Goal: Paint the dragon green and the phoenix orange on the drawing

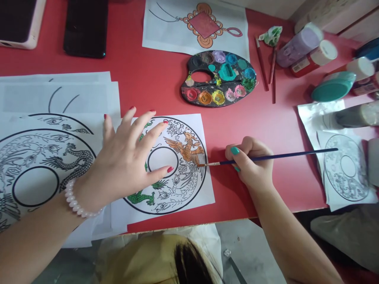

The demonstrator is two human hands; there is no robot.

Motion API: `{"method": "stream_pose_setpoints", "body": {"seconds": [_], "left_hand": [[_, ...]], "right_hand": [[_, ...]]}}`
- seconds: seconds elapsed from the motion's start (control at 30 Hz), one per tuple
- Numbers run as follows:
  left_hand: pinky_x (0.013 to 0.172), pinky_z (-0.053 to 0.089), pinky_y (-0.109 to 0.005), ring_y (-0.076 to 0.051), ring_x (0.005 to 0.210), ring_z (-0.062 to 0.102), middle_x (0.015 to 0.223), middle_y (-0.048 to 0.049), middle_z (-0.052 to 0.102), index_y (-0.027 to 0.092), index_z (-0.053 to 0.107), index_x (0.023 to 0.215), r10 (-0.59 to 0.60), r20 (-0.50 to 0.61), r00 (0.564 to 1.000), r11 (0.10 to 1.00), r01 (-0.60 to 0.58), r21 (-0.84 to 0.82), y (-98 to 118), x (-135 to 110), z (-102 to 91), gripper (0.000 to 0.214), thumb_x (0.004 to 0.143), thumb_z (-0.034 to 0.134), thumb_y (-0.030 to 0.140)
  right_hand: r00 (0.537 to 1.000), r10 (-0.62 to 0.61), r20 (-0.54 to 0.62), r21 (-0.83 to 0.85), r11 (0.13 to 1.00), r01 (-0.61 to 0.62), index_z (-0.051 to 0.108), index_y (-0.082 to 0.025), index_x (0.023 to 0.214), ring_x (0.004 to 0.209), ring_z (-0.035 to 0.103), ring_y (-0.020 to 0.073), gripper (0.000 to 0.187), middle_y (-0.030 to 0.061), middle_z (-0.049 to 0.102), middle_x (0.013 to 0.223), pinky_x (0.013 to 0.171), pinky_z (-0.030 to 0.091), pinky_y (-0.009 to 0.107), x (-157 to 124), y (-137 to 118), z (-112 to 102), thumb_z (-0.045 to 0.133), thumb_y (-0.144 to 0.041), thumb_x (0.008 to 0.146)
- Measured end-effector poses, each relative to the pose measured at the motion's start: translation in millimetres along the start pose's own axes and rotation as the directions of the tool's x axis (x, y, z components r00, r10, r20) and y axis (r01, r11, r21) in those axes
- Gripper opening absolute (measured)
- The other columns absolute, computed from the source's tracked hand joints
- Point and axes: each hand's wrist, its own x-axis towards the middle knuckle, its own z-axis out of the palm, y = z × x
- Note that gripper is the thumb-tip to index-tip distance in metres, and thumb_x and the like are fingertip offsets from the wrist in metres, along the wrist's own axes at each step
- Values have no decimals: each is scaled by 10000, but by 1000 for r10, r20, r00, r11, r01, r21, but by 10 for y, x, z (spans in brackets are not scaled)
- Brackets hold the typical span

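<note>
My right hand (250, 161) is closed around a thin blue paintbrush (269, 157). Its orange-brown tip rests on the wing of a phoenix (189, 148) that is partly painted orange. The phoenix belongs to a round line drawing on a white sheet (207, 197), where parts of a dragon (140, 198) are coloured green. Across the left side of that sheet lies my left hand (133, 146), fingers spread, covering part of the dragon. A beaded bracelet (77, 201) circles the left wrist. Beyond the sheet sits a black paint palette (219, 79) with several colours in its wells.
Printed sheets (32, 157) are stacked at left. Two phones (85, 27) lie at the far left, and a sheet with a painted knot (204, 23) is at the back. Brushes (262, 63), paint bottles (300, 43) and another drawing (346, 167) stand or lie on the right.
</note>
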Motion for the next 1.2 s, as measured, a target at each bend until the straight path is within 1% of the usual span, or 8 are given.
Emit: {"method": "stream_pose_setpoints", "body": {"seconds": [0.2,0.3,0.43,0.6,0.7,0.8,1.07,1.2], "left_hand": [[1047,121,-738,-446,1364,260,1483,-183,312,226,260,1436,7,28,1000,1000,-7,-3,26,-3,2,713,845,579,462],[1044,108,-745,-451,1365,255,1489,-189,304,213,264,1439,21,38,999,1000,-21,-11,30,-1,6,710,848,578,451],[1039,104,-758,-448,1369,248,1490,-177,317,205,279,1435,36,64,997,999,-35,-10,27,11,9,699,854,557,476],[1035,101,-766,-445,1363,255,1486,-174,331,204,286,1434,34,72,997,999,-33,-6,16,16,31,704,847,566,473],[1040,100,-764,-440,1365,258,1483,-163,339,230,273,1440,29,63,998,999,-28,-20,13,13,40,713,840,574,471],[1051,90,-758,-432,1367,261,1483,-151,341,251,267,1443,25,54,998,999,-23,-30,16,13,37,715,840,578,472],[1027,103,-773,-457,1360,257,1483,-184,326,189,297,1435,39,74,997,999,-39,0,38,18,24,690,860,551,473],[1019,113,-781,-465,1352,268,1482,-185,330,194,301,1435,41,66,997,999,-41,-10,30,16,33,694,854,560,472]], "right_hand": [[1000,-12,2,15,1000,12,360,-224,600,413,283,75,372,-77,306,443,430,187,263,1,4,4,641,-301,830],[999,-10,-42,29,1000,11,358,-221,601,416,278,76,374,-79,304,438,437,201,267,-1,16,4,640,-300,834],[995,4,-99,30,1000,-1,386,-218,604,416,308,78,358,-76,331,444,437,220,267,1,16,8,650,-303,831],[994,-4,-109,19,1000,6,392,-223,609,415,310,81,354,-76,336,441,438,217,270,9,21,14,658,-310,826],[993,-6,-117,-1,1000,6,388,-225,610,409,314,82,361,-76,336,440,435,223,272,11,27,13,662,-328,821],[995,8,-101,-5,1000,-8,373,-225,604,408,314,81,378,-75,334,441,434,230,272,11,25,9,660,-340,822],[994,-2,-113,-15,1000,1,384,-225,604,412,325,84,370,-71,338,446,437,242,274,14,23,18,659,-342,824],[994,-3,-111,-9,1000,2,359,-222,594,411,315,80,396,-71,337,443,439,257,271,18,26,21,652,-348,828]]}}
